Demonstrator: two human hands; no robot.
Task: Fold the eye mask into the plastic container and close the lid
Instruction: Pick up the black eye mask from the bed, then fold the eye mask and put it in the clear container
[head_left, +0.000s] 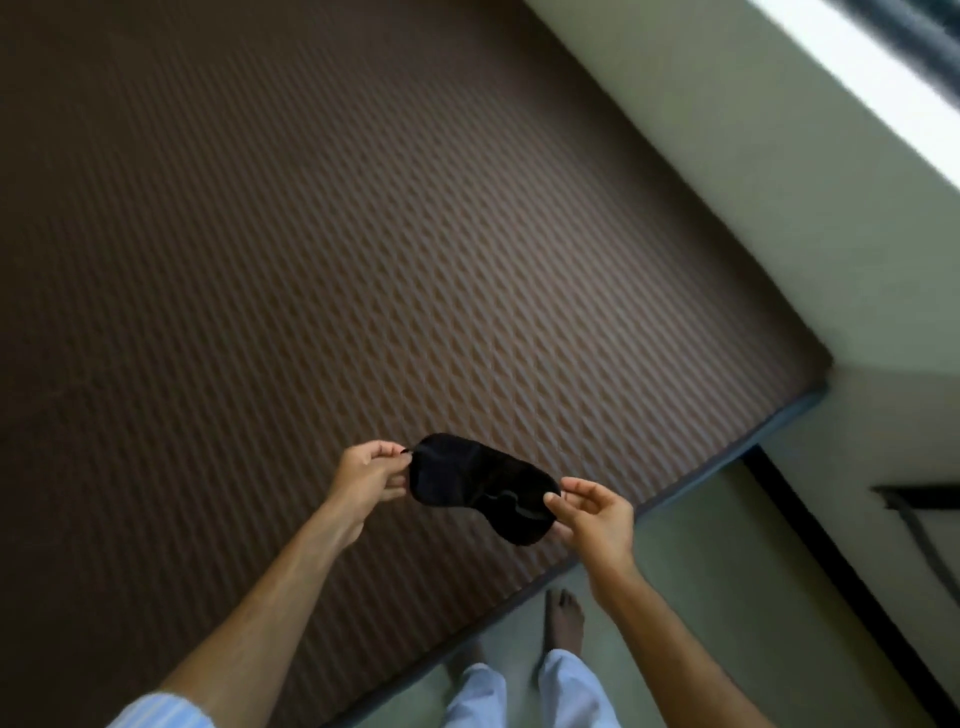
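A black eye mask (480, 486) hangs stretched flat in the air between my two hands, over the near edge of a brown patterned bed. My left hand (366, 480) pinches its left end with thumb and fingers. My right hand (597, 514) pinches its right end. The mask is unfolded, its nose notch facing down toward me. No plastic container or lid shows anywhere in the head view.
The brown diamond-patterned mattress (311, 260) fills most of the view, its dark edge (675, 493) running diagonally. A pale wall (753, 208) stands at the right. My bare feet (563, 618) are on the light floor beside the bed. A dark cable (924, 540) hangs at far right.
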